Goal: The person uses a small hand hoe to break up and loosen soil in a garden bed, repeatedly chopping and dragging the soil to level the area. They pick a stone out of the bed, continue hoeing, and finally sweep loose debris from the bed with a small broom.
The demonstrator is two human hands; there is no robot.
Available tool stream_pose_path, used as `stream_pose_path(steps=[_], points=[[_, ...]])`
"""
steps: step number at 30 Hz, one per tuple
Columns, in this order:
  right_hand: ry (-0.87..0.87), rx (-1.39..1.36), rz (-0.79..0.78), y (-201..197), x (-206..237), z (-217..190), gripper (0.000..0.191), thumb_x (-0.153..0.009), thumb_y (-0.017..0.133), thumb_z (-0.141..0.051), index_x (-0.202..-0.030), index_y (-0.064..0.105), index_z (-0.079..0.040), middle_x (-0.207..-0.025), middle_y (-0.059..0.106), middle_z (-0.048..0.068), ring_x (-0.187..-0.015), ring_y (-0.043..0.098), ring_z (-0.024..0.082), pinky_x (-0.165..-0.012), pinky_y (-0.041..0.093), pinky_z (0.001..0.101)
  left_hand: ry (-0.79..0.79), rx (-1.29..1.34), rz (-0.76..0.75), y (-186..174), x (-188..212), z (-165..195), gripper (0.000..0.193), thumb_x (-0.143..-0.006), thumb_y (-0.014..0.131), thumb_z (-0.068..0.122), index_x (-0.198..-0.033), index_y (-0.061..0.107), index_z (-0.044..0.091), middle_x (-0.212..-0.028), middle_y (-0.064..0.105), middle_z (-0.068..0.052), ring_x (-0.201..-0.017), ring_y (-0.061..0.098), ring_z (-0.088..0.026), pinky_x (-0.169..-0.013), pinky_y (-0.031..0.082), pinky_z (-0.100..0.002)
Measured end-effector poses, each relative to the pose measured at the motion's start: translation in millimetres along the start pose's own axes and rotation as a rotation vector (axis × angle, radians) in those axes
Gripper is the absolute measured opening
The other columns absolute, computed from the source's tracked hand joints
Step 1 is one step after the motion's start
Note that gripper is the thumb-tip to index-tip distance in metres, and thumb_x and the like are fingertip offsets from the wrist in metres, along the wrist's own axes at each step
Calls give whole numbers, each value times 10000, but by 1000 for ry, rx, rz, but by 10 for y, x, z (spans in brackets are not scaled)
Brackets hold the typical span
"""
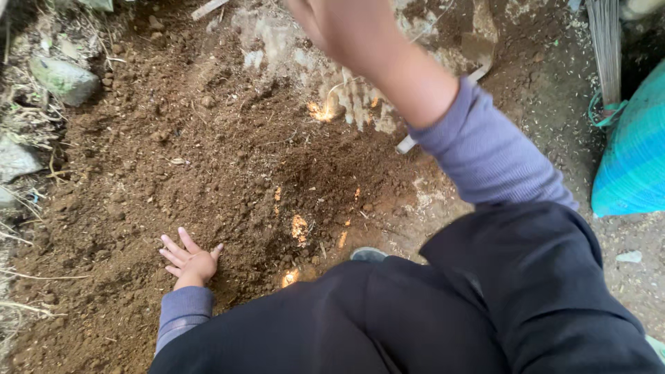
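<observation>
The person crouches over a wide patch of loose brown soil [208, 166], dark trousers [429, 318] filling the near edge of the view. The left hand [188, 260] lies flat on the soil at the near left, fingers [173, 248] spread and released, holding nothing; its palm presses straight onto the crumbly earth, and a purple-grey sleeve [181, 313] covers the wrist behind it. The right hand [339, 28] is raised at the far centre, close to the camera and blurred, its fingers cut off by the top edge, so whether it is clenched or released cannot be told. Its forearm runs down to the right into a matching sleeve.

Beyond the raised arm, a pale, whitish powder [353, 97] is scattered over the far part of the soil, and a long tool handle [443, 111] lies partly hidden under the arm. A grey stone [66, 79] sits at the far left among dry stalks. At the right edge rests a turquoise woven sack [634, 159], with a bundle of thin broom sticks [608, 48] just beyond it. A shoe tip [367, 254] shows near the knees.
</observation>
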State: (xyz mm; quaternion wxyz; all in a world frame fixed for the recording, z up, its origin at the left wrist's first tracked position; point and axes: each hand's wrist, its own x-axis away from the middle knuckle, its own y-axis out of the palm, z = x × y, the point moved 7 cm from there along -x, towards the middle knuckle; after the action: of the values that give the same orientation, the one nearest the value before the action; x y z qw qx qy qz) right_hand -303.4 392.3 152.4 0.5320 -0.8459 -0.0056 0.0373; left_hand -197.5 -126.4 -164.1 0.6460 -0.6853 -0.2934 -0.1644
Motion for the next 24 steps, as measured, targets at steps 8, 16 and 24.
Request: stream_pose_path(steps=[8,16,24], points=[[313,141,-90,1570,2355,2028,315,-846,644,-1,-1101,750,-151,-1163,679,89,-1125,652,352,-956,507,484,0,-35,5,122,-72,-32,1342,-823,700,660,-1627,-299,265,-1634,-418,-176,-1544,-274,-436,-1241,35,-667],[1021,-90,329,1338,2791,2714,756,-864,871,-348,-1369,344,-152,-1329,495,262,-1143,594,460,-954,510,515,4,-14,6,164,18,-32,1355,-810,712,651,-1645,-288,280,-1650,-410,-171,-1559,-272,-435,-1255,49,-674],[1274,-845,735,1391,3001,3091,790,-799,770,-153,-1448,338,-26,-1226,604,197,-1078,664,307,-925,567,439,6,-27,-33,148,57,0,1321,-840,668,654,-1624,-318,259,-1630,-431,-186,-1545,-294,-439,-1248,49,-678]])
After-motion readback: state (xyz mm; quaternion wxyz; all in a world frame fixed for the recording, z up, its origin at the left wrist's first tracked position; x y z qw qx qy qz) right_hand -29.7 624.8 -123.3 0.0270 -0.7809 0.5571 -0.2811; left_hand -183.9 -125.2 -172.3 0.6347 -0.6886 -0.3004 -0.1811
